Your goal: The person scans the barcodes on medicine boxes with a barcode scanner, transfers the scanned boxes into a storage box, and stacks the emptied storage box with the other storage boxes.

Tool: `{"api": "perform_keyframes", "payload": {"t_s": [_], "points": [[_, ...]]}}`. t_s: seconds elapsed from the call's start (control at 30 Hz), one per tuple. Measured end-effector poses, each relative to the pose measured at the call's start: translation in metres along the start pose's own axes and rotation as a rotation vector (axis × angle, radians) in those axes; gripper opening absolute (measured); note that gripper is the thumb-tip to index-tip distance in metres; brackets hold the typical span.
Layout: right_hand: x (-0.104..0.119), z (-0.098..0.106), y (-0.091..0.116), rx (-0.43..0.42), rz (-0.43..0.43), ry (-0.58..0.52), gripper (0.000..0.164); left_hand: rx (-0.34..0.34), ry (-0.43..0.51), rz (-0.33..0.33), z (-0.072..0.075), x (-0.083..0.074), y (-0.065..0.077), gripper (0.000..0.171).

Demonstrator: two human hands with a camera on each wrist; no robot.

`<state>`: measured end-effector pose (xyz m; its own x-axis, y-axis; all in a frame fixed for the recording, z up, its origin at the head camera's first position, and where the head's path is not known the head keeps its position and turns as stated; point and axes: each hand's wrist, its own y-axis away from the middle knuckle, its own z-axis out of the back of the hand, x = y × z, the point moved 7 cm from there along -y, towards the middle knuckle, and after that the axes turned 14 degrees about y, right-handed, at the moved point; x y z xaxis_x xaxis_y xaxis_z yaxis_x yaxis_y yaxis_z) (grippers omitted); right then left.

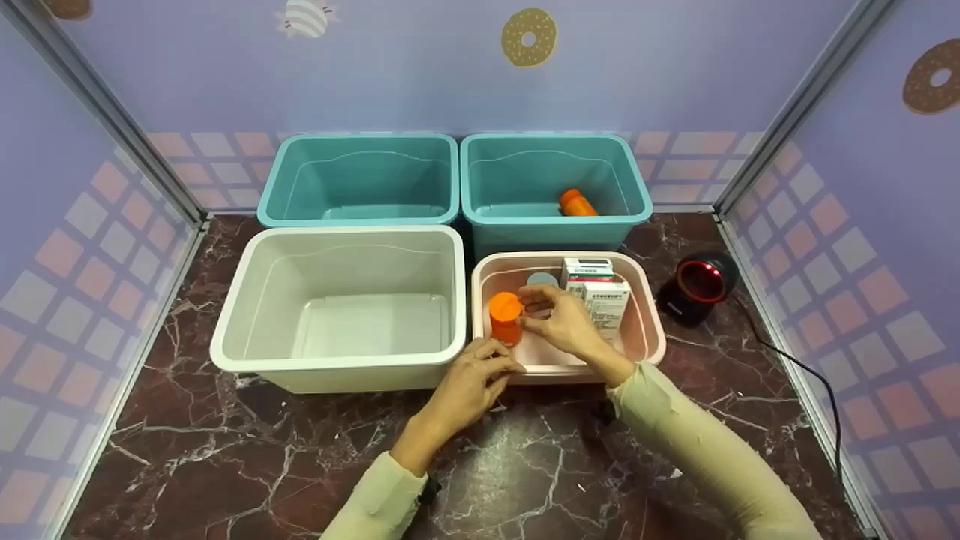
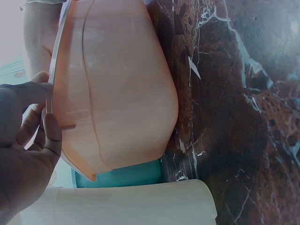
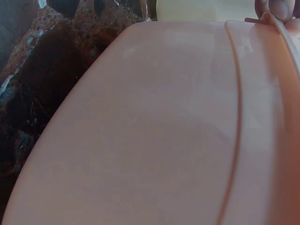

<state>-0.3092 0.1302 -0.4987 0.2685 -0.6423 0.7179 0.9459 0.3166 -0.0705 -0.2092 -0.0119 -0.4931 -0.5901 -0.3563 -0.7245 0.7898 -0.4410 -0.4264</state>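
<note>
STATUS: WORK APPEARED PART DONE

Ref.: clock face centred on the pink bin (image 1: 559, 370), 12 o'c. = away from the person.

1. The dark marbled tabletop (image 1: 300, 465) carried all units.

2. The white bin (image 1: 337, 364) stood at 9 o'c., the L teal bin (image 1: 367, 180) at approx. 10–11, the R teal bin (image 1: 547, 236) at 12.

3. L hand (image 1: 466, 384), approx. 8 o'c.: fingers bent over the pink bin's rim, pinching it. R hand (image 1: 559, 321), entering from approx. 5 o'c.: fingers part-bent, thumb & index spread, tips at the near edge of the upright orange btl. (image 1: 505, 316). Couldn't tell if they had a firm hold.

4. The scanner (image 1: 686, 289), w/ red light showing, stood at 3 o'c., outside the pink bin.

5. Inside the pink bin: rear carton (image 1: 588, 268) at approx. 1 o'c., front carton (image 1: 606, 309) at approx. 2–3, upright orange btl. at 9, nr. the wall.

6. A 2nd orange btl. (image 1: 577, 203) lay tilted in the R teal bin, at that bin's approx. 4–5 o'c.

7. The grey round top (image 1: 542, 280) showed at approx. 11 o'c. in the pink bin; its lower part was hidden.

Progress (judged): done, qty. 1 btl. in the R teal bin; being handled, upright btl.; left, both cartons & the grey-topped item.
</note>
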Motion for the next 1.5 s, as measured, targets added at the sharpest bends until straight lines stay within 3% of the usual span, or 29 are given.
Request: {"api": "perform_keyframes", "payload": {"t_s": [0.27,0.57,0.9,1.23,1.5], "points": [[-0.004,-0.002,0.007,0.044,-0.021,0.078,0.054,-0.005,-0.009,-0.012,0.001,-0.001,0.0,0.017],[-0.005,-0.001,0.007,0.044,-0.002,0.076,0.046,0.003,0.001,-0.004,0.002,-0.001,0.0,0.018],[-0.007,-0.008,0.005,0.106,-0.009,0.089,0.061,0.006,0.005,0.008,0.001,0.001,-0.001,0.016],[-0.01,-0.012,0.003,0.128,-0.019,0.228,0.064,-0.008,0.012,-0.013,0.002,-0.002,0.001,0.016],[-0.009,-0.02,-0.003,0.146,-0.012,0.268,0.065,-0.009,0.021,-0.005,0.001,0.001,0.001,0.019]]}}
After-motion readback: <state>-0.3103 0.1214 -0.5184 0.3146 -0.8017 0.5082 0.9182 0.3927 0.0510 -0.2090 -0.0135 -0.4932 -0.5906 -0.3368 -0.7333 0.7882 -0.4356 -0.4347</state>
